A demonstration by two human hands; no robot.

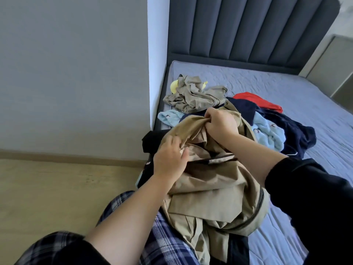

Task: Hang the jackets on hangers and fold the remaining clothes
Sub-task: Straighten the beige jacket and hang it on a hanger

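A tan jacket (210, 190) hangs bunched over the near edge of the bed, in front of my legs. My left hand (170, 159) holds a fold of it at the left, fingers curled into the cloth. My right hand (219, 124) grips the upper edge of the same jacket in a fist. Behind it lies a heap of clothes: a grey-khaki garment (194, 96) with something yellow (174, 86) under it, light blue pieces (267, 134), a dark navy garment (294, 134) and a red one (257, 102). No hanger is in view.
The bed (286, 88) has a lilac quilted cover and a dark padded headboard (248, 27). A grey wall (72, 73) stands at the left, with wooden floor (47, 192) below it. A black item (152, 140) lies at the bed's corner.
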